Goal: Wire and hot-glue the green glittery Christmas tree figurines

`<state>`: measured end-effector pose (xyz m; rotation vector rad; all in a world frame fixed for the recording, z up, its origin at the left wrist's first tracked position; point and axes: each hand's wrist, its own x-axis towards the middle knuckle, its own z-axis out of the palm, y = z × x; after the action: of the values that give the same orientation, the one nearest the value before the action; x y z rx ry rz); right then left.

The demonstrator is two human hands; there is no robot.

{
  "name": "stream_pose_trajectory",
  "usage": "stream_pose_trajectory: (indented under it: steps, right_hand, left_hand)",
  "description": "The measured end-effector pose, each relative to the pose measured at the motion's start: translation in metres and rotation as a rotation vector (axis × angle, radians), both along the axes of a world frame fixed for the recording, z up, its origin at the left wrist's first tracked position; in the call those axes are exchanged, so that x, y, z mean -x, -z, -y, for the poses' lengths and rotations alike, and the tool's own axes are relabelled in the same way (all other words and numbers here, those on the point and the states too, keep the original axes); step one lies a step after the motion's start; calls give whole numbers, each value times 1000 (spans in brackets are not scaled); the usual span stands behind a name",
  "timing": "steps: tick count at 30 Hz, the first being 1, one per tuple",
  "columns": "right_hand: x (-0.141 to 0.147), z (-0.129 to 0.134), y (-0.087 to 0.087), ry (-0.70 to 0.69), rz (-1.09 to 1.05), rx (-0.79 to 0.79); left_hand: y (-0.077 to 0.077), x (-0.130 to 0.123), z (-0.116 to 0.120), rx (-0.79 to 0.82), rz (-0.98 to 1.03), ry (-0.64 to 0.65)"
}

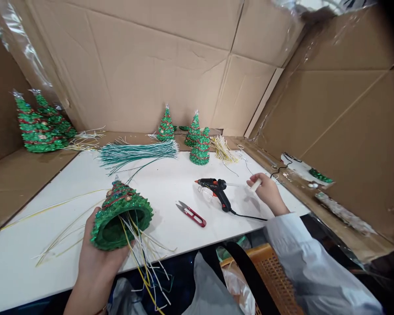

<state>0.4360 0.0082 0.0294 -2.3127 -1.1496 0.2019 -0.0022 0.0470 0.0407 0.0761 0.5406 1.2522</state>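
Observation:
My left hand (100, 258) is wrapped round a small green Christmas tree (121, 201), tilted so that its hollow base faces me. White, yellow and green wires (146, 258) hang out of that opening. At the right, my right hand (265, 192) is closed on a short white stick (256, 185), its kind unclear. Just left of this hand lies a black and orange glue gun (216, 188), with a clear glue stick (232, 185) at its back. Red-handled thread snips (192, 214) lie between the tree and the glue gun.
A bundle of green and white wires (138, 153) lies behind the held tree. More decorated trees stand at the back (199, 146) and far left (39, 124). Yellow and white wires (223, 148) lie at the back. Cardboard walls (151, 65) surround the white table (170, 179). An orange basket (272, 271) sits below.

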Motion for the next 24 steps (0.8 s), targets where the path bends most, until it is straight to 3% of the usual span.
stream_pose_trajectory:
  steps: [3, 6, 12, 15, 19, 24]
  right_hand:
    - [-9, -47, -15, -68, 16, 76]
    - [-14, -89, -28, -119, 24, 140]
    - [-7, -145, -35, -140, 113, 179]
    - [5, -160, -31, -103, 149, 178]
    - [17, -165, -26, -45, 156, 126]
    - [18, -159, -37, 3, 124, -74]
  left_hand:
    - [-11, -5, 3, 189, -106, -126]
    - [-16, -8, 5, 246, -120, -126]
    - [4, 0, 2, 179, -141, -103]
    - [5, 0, 2, 197, -163, -92]
    - [-9, -6, 6, 187, -169, -121]
    - [-17, -11, 8, 209, -109, -137]
